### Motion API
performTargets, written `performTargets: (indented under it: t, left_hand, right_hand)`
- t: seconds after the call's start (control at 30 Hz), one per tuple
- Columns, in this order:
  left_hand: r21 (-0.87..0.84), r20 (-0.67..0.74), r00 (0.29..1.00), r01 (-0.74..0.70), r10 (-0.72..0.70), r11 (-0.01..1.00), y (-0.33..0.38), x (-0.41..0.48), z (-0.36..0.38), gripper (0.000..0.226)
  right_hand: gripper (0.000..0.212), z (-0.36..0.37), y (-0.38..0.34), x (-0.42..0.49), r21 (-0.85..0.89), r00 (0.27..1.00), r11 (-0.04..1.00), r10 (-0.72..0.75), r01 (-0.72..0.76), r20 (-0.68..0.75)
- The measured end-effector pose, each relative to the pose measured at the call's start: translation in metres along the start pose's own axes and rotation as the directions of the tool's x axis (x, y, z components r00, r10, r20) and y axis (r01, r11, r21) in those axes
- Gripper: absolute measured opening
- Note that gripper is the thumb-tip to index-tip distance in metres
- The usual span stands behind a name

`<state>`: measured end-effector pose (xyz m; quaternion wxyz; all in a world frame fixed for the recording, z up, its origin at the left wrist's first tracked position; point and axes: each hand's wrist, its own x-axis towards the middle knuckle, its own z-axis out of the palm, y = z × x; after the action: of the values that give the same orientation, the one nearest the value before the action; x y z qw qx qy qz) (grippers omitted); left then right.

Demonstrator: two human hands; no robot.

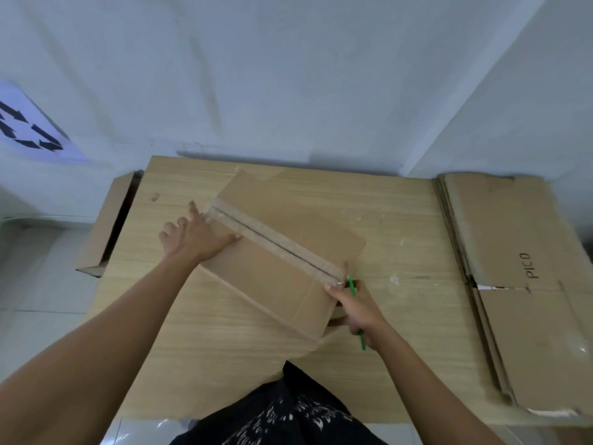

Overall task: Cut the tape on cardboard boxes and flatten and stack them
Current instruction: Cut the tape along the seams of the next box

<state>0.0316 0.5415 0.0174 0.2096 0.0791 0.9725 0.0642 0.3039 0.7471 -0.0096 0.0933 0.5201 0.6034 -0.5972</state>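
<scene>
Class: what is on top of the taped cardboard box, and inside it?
On the box, a tape strip runs along the top seam; the left hand presses beside it. The right hand holds a green tool at the seam's near end. Closed flaps hide the inside.

The box [282,252] under the left hand [192,236] is matt brown cardboard; its tape [276,240] looks clear, faintly glossy; the bench [224,342] is smooth pale wood grain; the cutter [352,285] in the right hand [356,308] looks green plastic; the stack [519,284] right of it is matt cardboard.
</scene>
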Motion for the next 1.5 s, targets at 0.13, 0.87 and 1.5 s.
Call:
performTargets:
  t: [0.13, 0.87, 1.5]
  left_hand:
    - [0.021, 0.222, 0.967, 0.12, -0.121, 0.993, -0.014, 0.0, -0.006, 0.132]
    - [0.415, 0.156, 0.974, -0.213, 0.161, 0.885, 0.022, 0.003, -0.03, 0.095]
    - [-0.15, -0.015, 0.935, -0.352, 0.354, 0.924, 0.043, 0.012, 0.007, 0.075]
  right_hand:
    - [0.044, -0.014, -0.024, 0.018, -0.094, 0.956, 0.977, -0.208, 0.192, -0.206]
    - [0.03, 0.003, -0.081, 0.036, -0.024, 0.871, 0.988, -0.146, 0.153, -0.469]
    - [0.03, 0.058, -0.159, 0.047, -0.707, 0.859, 0.543, -0.478, 0.454, 0.185]
